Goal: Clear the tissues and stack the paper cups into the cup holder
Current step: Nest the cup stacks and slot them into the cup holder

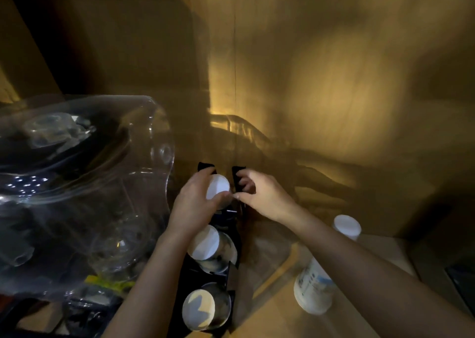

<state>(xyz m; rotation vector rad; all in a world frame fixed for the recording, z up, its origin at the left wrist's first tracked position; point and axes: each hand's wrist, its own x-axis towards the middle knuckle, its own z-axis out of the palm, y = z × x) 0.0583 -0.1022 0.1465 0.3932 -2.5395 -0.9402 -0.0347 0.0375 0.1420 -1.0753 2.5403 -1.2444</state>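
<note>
A: What are the hands doing?

B: The left hand point(195, 204) is curled around a white paper cup point(218, 187), fingers closed on its sides, holding it upside down over the far slot of the black cup holder point(231, 278). The right hand point(259, 196) is just beside the cup, at the holder's far right upright; its fingers are bent and its thumb points toward the cup, but whether it pinches anything I cannot tell (the frame is dim and smeared there).

A: And the other cups?

B: A second inverted cup point(204, 242) sits in the holder's middle slot, directly nearer than the held one. A third point(199, 309) fills the nearest slot. To the right of the holder, a printed cup point(312, 286) lies on its side on the tan surface point(270, 312), partly hidden under the right forearm. Another white cup point(347, 226) stands inverted further right of the holder, well apart from it.

A: Anything to the left?

B: A large clear plastic bottle point(84, 183), lying beside the holder and touching the left forearm. Behind the holder rises a brown cardboard wall point(334, 80).
</note>
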